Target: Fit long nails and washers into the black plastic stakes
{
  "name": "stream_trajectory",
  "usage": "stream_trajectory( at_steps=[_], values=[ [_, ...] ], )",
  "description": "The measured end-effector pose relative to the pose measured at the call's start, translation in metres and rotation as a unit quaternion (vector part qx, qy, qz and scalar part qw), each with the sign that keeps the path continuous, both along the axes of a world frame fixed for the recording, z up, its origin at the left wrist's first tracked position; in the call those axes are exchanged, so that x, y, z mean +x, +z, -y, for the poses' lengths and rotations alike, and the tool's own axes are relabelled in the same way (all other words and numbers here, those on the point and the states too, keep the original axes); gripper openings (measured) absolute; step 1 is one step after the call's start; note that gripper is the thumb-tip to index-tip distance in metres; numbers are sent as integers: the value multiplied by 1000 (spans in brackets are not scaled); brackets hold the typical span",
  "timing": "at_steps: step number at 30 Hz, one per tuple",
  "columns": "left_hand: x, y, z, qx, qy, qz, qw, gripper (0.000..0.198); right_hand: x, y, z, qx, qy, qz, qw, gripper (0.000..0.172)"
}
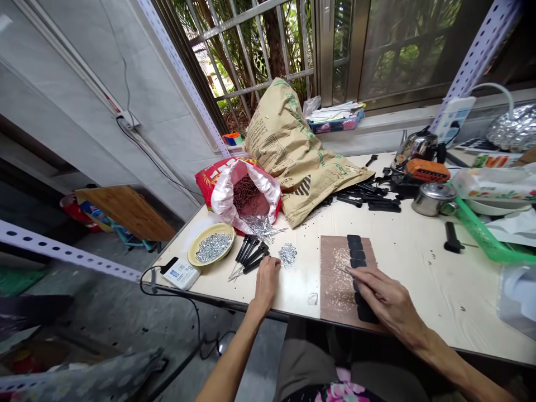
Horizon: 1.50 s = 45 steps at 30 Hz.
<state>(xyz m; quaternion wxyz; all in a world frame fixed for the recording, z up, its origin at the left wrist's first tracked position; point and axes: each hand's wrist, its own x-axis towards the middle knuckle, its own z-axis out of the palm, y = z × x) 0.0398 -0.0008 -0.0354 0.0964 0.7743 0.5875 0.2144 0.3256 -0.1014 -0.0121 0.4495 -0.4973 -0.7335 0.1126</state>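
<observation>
Black strip (pixel 356 252) — lying lengthwise on brown board (pixel 330 252), thin pin (pixel 341 270) atop.

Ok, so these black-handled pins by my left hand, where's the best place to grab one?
Pinch the black handle, not the thin metal tip. The black-handled pins lie fanned, handles pointing away from you, tips toward the table edge. The rightmost lies nearest your left hand, so come from the right, fingers across its handle.

Near the tabletop's front edge, the left hand (pixel 267 279) rests just beside a bundle of black-handled pieces (pixel 251 254). The right hand (pixel 383 298) pinches a thin metal pin (pixel 342 271) over a brown board (pixel 335 290) bearing a row of black clips (pixel 355 251).
</observation>
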Motion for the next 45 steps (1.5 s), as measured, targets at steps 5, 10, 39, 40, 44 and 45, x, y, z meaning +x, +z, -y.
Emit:
stream_trajectory(
  at_steps=[5, 10, 39, 40, 44, 45],
  values=[
    [2, 2, -1, -9, 10, 59, 998, 17, -16, 7, -2, -5, 19, -6, 1000, 26],
    [4, 5, -2, -21, 47, 162, 985, 13, -40, 23, -10, -13, 16, -9, 1000, 26],
    [45, 60, 44, -187, 59, 607, 770, 24, -93, 30, -26, 0, -26, 95, 995, 21],
    [46, 60, 44, -186, 57, 596, 779, 23, -93, 29, -26, -1, -33, 96, 995, 19],
    [47, 60, 45, -202, 55, 576, 790, 23, -91, 29, -26, -23, -61, 112, 992, 16],
    [47, 60, 45, -208, 56, 576, 789, 24, -91, 30, -27, -30, -65, 111, 991, 15]
  ],
)
